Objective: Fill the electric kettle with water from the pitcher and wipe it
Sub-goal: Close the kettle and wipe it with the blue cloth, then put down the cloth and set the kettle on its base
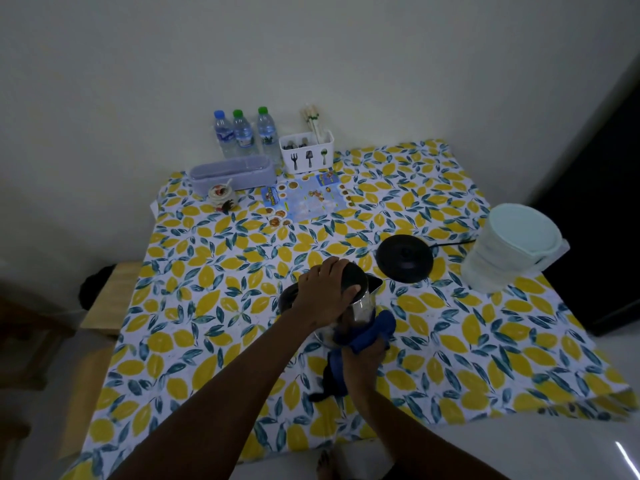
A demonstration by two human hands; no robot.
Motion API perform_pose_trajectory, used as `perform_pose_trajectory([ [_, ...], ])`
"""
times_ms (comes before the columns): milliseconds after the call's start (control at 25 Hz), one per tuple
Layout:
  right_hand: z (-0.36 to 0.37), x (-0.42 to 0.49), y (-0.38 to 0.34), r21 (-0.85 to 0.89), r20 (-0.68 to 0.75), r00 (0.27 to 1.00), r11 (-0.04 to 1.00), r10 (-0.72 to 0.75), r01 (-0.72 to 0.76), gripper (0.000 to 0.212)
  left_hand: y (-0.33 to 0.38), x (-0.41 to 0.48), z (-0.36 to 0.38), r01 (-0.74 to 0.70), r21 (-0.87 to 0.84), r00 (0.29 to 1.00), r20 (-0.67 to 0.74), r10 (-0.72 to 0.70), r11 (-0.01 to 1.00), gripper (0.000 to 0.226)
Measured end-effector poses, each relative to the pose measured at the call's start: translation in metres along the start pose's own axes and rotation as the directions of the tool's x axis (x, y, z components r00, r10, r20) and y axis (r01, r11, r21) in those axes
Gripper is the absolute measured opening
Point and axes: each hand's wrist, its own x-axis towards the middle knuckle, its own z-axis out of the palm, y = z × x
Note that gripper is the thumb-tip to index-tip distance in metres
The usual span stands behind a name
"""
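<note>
Kettle steadied under left hand, right hand clamping blue cloth (labels unreadable)

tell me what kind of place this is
Probably a home dining spot: a table in a lemon-print cloth set against a wall, with a cutlery caddy, water bottles and a kettle being wiped.

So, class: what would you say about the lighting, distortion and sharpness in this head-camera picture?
Head view: dim, bluish light with dark corners; wide-angle bending bows the table edges; a small glare streak sits bottom right; the kettle and blue cloth look slightly soft.
</note>
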Motion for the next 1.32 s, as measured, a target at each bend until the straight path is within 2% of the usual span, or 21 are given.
perform_pose_trajectory([
  [120, -0.039, 0.020, -0.003, -0.035, 0.054, 0.997, 0.998, -0.054, 0.056, 0.046, 0.007, -0.007, 0.004, -0.006, 0.061, 0.992, -0.124, 0.014, 0.998, 0.058],
  [200, -0.070, 0.034, -0.010, -0.074, 0.043, 0.990, 0.987, -0.137, 0.140, 0.035, 0.025, -0.011, 0.014, -0.085, 0.102, 0.965, -0.239, 0.108, 0.991, 0.051],
  [280, -0.103, 0.048, -0.019, -0.125, 0.015, 0.974, 0.966, -0.224, 0.224, 0.027, 0.051, -0.009, 0.030, -0.197, 0.071, 0.936, -0.284, 0.209, 0.978, 0.045],
  [360, -0.140, 0.063, -0.028, -0.195, 0.010, 0.960, 0.941, -0.280, 0.276, 0.031, 0.080, -0.001, 0.049, -0.257, 0.010, 0.938, -0.238, 0.252, 0.966, 0.045],
  [400, -0.157, 0.072, -0.031, -0.264, 0.021, 0.952, 0.917, -0.304, 0.299, 0.041, 0.092, 0.003, 0.061, -0.271, -0.008, 0.943, -0.204, 0.264, 0.963, 0.046],
  [480, -0.192, 0.092, -0.033, -0.465, 0.040, 0.933, 0.820, -0.358, 0.334, 0.064, 0.111, 0.014, 0.082, -0.291, -0.014, 0.950, -0.124, 0.287, 0.957, 0.048],
  [600, -0.237, 0.124, -0.037, -0.720, 0.110, 0.911, 0.600, -0.398, 0.349, 0.078, 0.131, 0.032, 0.113, -0.316, 0.009, 0.949, -0.021, 0.316, 0.949, 0.050],
  [760, -0.274, 0.163, -0.014, -0.925, 0.233, 0.958, 0.265, -0.168, 0.271, 0.086, 0.147, 0.047, 0.149, -0.290, 0.007, 0.954, 0.079, 0.289, 0.957, 0.053],
  [800, -0.279, 0.166, -0.005, -0.942, 0.249, 0.956, 0.189, -0.158, 0.276, 0.084, 0.149, 0.049, 0.157, -0.279, 0.009, 0.956, 0.096, 0.277, 0.960, 0.053],
  [840, -0.281, 0.167, 0.003, -0.946, 0.261, 0.953, 0.156, -0.158, 0.285, 0.082, 0.150, 0.050, 0.163, -0.268, 0.014, 0.957, 0.117, 0.265, 0.963, 0.054],
  [1080, -0.286, 0.177, 0.014, -0.920, 0.290, 0.937, 0.214, -0.194, 0.329, 0.087, 0.145, 0.043, 0.181, -0.190, -0.003, 0.973, 0.134, 0.188, 0.982, 0.056],
  [1320, -0.271, 0.157, -0.001, -0.835, 0.366, 0.881, 0.314, -0.300, 0.453, 0.074, 0.149, 0.034, 0.157, -0.231, -0.071, 0.973, -0.028, 0.229, 0.970, 0.053],
])
